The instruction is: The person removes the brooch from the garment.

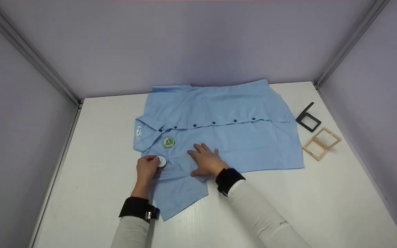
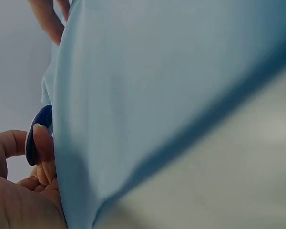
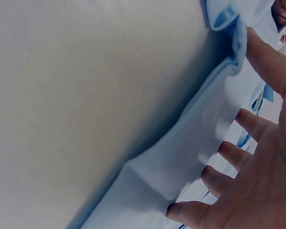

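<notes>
A light blue short-sleeved button-up shirt [image 1: 226,144] lies spread on the white table, its collar toward the left. My left hand [image 1: 146,168] pinches a round white badge [image 1: 161,162] between thumb and fingers, over the shirt near the sleeve. In the left wrist view the badge [image 2: 32,143] is seen nearly edge-on, with a dark blue side beside the cloth. A green round badge [image 1: 168,142] sits on the shirt below the collar. My right hand [image 1: 207,161] rests on the shirt with fingers spread, fingertips pressing the fabric in the right wrist view.
At the table's right side lie a black hinged frame [image 1: 308,120] and, just in front of it, a light wooden hinged frame [image 1: 322,144], both unfolded. Pale walls [image 1: 198,44] enclose the table at the back and both sides.
</notes>
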`<state>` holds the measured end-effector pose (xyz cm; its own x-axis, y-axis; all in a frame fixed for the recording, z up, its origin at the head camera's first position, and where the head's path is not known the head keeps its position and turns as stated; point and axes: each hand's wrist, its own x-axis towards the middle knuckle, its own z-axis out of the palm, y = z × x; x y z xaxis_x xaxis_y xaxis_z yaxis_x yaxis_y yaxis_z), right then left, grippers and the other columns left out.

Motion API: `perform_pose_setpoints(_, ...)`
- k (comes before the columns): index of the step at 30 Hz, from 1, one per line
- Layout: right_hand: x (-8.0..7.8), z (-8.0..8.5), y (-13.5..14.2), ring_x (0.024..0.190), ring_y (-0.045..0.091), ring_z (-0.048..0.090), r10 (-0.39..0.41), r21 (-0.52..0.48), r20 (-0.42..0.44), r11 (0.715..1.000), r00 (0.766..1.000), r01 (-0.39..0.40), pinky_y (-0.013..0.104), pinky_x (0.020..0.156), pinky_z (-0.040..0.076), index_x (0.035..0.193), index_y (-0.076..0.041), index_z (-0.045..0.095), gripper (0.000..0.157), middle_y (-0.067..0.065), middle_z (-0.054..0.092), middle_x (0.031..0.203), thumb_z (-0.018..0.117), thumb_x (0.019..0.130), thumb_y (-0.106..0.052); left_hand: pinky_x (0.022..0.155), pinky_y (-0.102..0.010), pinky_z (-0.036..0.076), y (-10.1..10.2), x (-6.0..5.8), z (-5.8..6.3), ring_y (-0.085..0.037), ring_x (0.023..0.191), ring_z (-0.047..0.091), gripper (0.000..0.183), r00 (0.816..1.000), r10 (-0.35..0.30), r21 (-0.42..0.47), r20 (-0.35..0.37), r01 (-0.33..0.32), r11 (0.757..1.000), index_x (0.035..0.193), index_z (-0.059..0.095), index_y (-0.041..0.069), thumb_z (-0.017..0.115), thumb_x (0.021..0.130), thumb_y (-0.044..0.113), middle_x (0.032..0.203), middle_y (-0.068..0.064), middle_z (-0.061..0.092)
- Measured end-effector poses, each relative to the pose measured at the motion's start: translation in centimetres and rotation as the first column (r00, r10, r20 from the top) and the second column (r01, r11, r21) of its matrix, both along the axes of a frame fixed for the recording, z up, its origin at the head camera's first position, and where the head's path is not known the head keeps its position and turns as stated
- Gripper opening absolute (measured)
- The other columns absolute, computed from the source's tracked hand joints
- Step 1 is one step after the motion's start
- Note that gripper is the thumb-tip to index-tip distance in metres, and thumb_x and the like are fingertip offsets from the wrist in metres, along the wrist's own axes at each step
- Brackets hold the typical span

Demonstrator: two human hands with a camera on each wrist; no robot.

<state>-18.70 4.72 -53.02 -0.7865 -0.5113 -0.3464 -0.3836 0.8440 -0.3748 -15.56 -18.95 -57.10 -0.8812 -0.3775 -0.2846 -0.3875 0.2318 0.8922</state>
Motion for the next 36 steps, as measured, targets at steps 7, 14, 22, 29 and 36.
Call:
perform_pose_setpoints(7, 0.1, -0.2, 0.1, 0.147, 0.034, 0.013, 0.004, -0.008, -0.011, 1.000, 1.000, -0.005, 0.071, 0.106, 0.014, 0.151, -0.022, 0.040, 0.082, 0.008, 0.023, 0.160, 0.077, 0.082, -0.043, 0.052, -0.024, 0.050, -0.3, 0.2, -0.2, -0.014, 0.056, 0.064, 0.030, 0.999, 0.008, 0.096, 0.036, -0.011, 0.995, 0.112, 0.063, -0.013, 0.052, 0.092, 0.006, 0.090, -0.018, 0.067)
perform_pose_setpoints(14, -0.3, -0.4, 0.0, 0.148, 0.034, 0.011, -0.002, 0.000, -0.004, 1.000, 1.000, 0.002, 0.071, 0.107, 0.013, 0.152, -0.022, 0.038, 0.083, 0.008, 0.021, 0.161, 0.077, 0.082, -0.045, 0.054, -0.024, 0.050, -0.7, 0.3, 0.1, -0.016, 0.058, 0.065, 0.030, 0.999, 0.048, 0.112, 0.025, -0.051, 0.992, 0.112, 0.060, -0.014, 0.050, 0.092, 0.006, 0.086, -0.018, 0.066)
perform_pose_setpoints(22, -0.6, -0.6, -0.2, 0.147, 0.034, 0.012, 0.002, 0.008, -0.017, 1.000, 1.000, -0.002, 0.071, 0.107, 0.012, 0.153, -0.023, 0.037, 0.083, 0.008, 0.021, 0.161, 0.076, 0.083, -0.047, 0.053, -0.024, 0.050, -0.9, 0.3, 0.2, -0.015, 0.057, 0.064, 0.028, 0.996, 0.082, 0.096, 0.040, -0.086, 0.992, 0.112, 0.058, -0.012, 0.048, 0.093, 0.007, 0.087, -0.016, 0.062)
perform_pose_setpoints(29, -0.7, -0.7, -0.1, 0.148, 0.034, 0.011, 0.002, 0.000, -0.012, 1.000, 1.000, -0.002, 0.071, 0.107, 0.011, 0.152, -0.022, 0.038, 0.082, 0.008, 0.021, 0.161, 0.075, 0.083, -0.047, 0.055, -0.025, 0.052, -1.0, 0.3, 0.3, -0.015, 0.059, 0.064, 0.028, 0.997, 0.057, 0.119, 0.041, -0.062, 0.991, 0.114, 0.056, -0.012, 0.048, 0.094, 0.006, 0.091, -0.017, 0.062)
perform_pose_setpoints(36, -0.9, -1.2, 0.4, 0.147, 0.034, 0.012, 0.009, -0.075, -0.018, 0.997, 1.000, -0.010, 0.072, 0.107, 0.008, 0.149, -0.020, 0.043, 0.076, 0.011, 0.025, 0.159, 0.074, 0.085, -0.045, 0.058, -0.025, 0.054, -1.0, 0.3, 0.5, -0.015, 0.063, 0.064, 0.027, 0.999, 0.035, 0.151, 0.021, -0.037, 0.988, 0.116, 0.053, -0.014, 0.049, 0.094, 0.002, 0.093, -0.018, 0.058)
